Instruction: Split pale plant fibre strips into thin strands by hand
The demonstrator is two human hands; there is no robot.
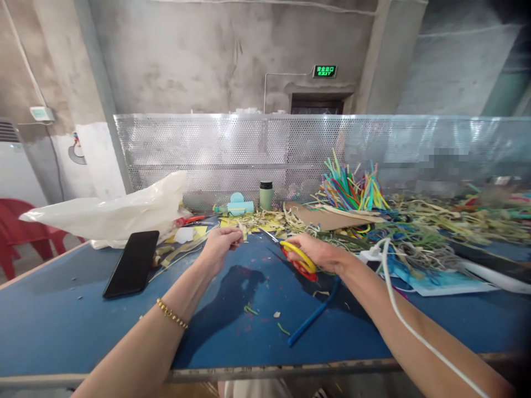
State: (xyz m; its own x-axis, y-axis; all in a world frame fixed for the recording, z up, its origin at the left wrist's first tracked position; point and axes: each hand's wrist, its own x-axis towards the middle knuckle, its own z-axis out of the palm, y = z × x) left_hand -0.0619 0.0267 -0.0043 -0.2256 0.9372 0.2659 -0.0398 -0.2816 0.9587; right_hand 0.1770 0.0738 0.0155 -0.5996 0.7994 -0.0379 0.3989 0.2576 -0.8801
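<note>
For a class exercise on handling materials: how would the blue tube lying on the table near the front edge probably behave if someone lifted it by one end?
The blue tube is long, thin and already gently curved on the table, so it would probably droop, not stay rigid. It looks light for its length. Being round, it might roll when pushed sideways, though its bend may limit that.

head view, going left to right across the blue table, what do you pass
red chair → white plastic bag → black phone → left hand → green bottle → right hand holding scissors → bundle of coloured strips
</note>
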